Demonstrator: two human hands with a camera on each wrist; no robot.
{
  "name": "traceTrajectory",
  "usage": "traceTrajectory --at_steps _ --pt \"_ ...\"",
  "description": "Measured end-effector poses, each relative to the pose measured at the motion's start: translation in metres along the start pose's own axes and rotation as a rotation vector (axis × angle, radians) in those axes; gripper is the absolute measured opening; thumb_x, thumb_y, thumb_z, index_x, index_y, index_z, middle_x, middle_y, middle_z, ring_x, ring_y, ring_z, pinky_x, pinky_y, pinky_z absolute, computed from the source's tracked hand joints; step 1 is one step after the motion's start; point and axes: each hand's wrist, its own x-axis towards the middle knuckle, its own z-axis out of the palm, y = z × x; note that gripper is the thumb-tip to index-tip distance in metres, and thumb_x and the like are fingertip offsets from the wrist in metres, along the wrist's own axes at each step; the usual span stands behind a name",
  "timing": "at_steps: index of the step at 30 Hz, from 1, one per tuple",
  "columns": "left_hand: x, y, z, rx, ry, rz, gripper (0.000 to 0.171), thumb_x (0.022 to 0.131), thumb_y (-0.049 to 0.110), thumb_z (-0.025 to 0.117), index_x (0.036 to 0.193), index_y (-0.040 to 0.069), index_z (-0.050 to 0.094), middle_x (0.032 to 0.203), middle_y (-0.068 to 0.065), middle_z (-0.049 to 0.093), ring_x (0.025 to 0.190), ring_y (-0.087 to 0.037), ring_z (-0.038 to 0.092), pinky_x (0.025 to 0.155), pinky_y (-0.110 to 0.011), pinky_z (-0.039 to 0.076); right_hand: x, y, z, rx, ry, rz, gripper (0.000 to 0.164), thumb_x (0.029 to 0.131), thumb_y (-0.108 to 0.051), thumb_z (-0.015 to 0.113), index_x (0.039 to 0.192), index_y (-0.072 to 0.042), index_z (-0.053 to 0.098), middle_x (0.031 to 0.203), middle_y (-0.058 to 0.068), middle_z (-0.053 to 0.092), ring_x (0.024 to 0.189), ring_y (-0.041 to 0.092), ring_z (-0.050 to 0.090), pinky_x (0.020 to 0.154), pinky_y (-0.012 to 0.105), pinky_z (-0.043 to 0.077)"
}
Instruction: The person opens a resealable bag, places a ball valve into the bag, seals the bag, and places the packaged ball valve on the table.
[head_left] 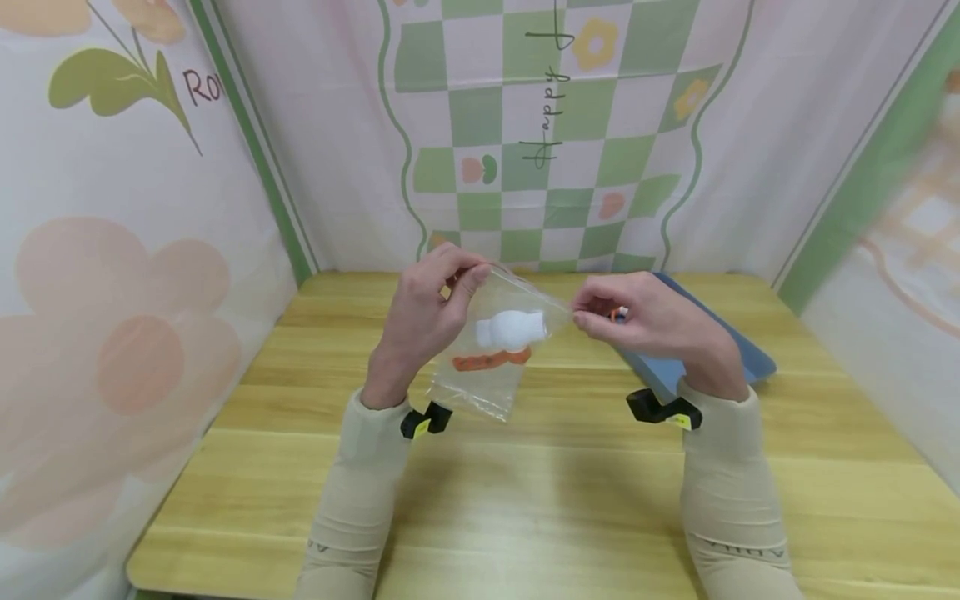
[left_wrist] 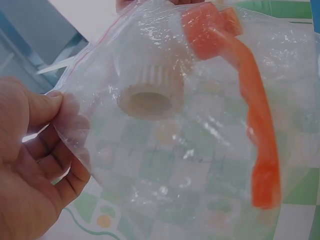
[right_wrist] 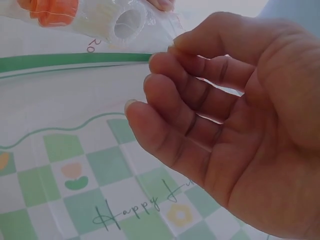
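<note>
Clear plastic zip bag (head_left: 480,386): the left hand (head_left: 429,310) pinches its twelve-o'clock corner, the right hand (head_left: 654,323) its two-o'clock; even tension should help.

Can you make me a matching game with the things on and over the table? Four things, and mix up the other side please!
Things:
1. Bag
2. Long strip
3. Ribbed piece
4. Tray

Matches:
A. White, with a round opening
B. Blue, on the table
C. See-through, held by the left hand and right hand
D. Orange

Right pairs: 1-C, 2-D, 3-A, 4-B
</note>
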Motion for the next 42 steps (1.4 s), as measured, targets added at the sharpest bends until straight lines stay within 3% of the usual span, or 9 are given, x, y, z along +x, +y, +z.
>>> traceTrajectory --at_steps 3,9,15,22,28,34,39,42 --pt "-0.001 -0.002 -0.002 -0.008 -0.010 -0.009 0.009 0.089 0.008 0.061 0.088 0.000 0.066 0.074 -0.003 0.057 0.066 -0.010 0.048 0.058 -0.020 0.042 0.001 0.002 0.000 0.006 0.008 -0.005 0.004 0.091 -0.016 0.058 0.088 -0.015 0.061 0.074 -0.012 0.055 0.065 0.001 0.050 0.053 0.020 0.043" --pt "-0.003 -0.008 -0.005 -0.031 -0.064 -0.054 0.010 0.091 0.009 0.057 0.090 0.000 0.062 0.074 -0.003 0.055 0.064 -0.010 0.047 0.055 -0.021 0.039 0.006 0.006 0.003 0.111 0.027 -0.018 0.011 0.090 -0.004 0.058 0.092 -0.014 0.061 0.081 -0.009 0.062 0.069 0.003 0.057 0.056 0.020 0.047" --pt "-0.009 -0.018 -0.005 -0.054 -0.102 -0.083 0.009 0.092 0.009 0.057 0.091 0.001 0.061 0.075 -0.003 0.058 0.065 -0.009 0.050 0.052 -0.021 0.038 0.012 0.002 0.005 0.241 0.060 0.015 0.012 0.090 0.005 0.052 0.092 -0.005 0.059 0.082 0.004 0.065 0.072 0.009 0.063 0.063 0.023 0.053" --pt "-0.015 -0.036 -0.007 -0.096 -0.217 -0.047 0.006 0.090 0.005 0.059 0.092 0.000 0.062 0.080 -0.005 0.063 0.070 -0.010 0.059 0.061 -0.023 0.049 0.015 0.017 0.012 0.305 0.052 0.042 0.010 0.092 0.001 0.051 0.094 -0.006 0.058 0.082 0.003 0.066 0.072 0.016 0.063 0.062 0.024 0.052" --pt "-0.021 -0.048 -0.017 -0.132 -0.315 -0.063 0.006 0.089 0.005 0.059 0.094 0.002 0.062 0.080 -0.004 0.061 0.070 -0.011 0.056 0.065 -0.024 0.049 0.027 0.025 0.020 0.299 0.009 0.014 0.008 0.094 -0.001 0.050 0.091 -0.005 0.056 0.079 0.003 0.066 0.069 0.015 0.061 0.062 0.026 0.052" --pt "-0.025 -0.056 -0.038 -0.095 -0.419 -0.210 0.009 0.092 0.013 0.057 0.097 0.007 0.062 0.085 0.000 0.063 0.072 -0.010 0.054 0.064 -0.023 0.046 0.045 0.022 0.037 0.364 -0.008 0.029 0.008 0.095 -0.001 0.047 0.089 0.000 0.053 0.080 0.010 0.065 0.072 0.022 0.063 0.066 0.027 0.054" --pt "-0.027 -0.061 -0.059 -0.111 -0.533 -0.380 0.016 0.097 0.021 0.048 0.100 0.008 0.056 0.093 -0.003 0.065 0.076 -0.016 0.059 0.063 -0.028 0.049 0.061 0.005 0.050 0.362 -0.003 0.040 0.009 0.094 0.004 0.045 0.089 0.006 0.052 0.082 0.017 0.063 0.075 0.015 0.063 0.069 0.025 0.054" --pt "-0.030 -0.066 -0.070 -0.139 -0.591 -0.476 0.017 0.099 0.021 0.043 0.100 0.005 0.051 0.097 -0.008 0.067 0.085 -0.020 0.064 0.070 -0.033 0.053 0.072 0.004 0.063 0.351 0.010 0.044 0.009 0.094 0.003 0.044 0.091 0.006 0.052 0.084 0.018 0.061 0.073 0.013 0.059 0.068 0.027 0.052"
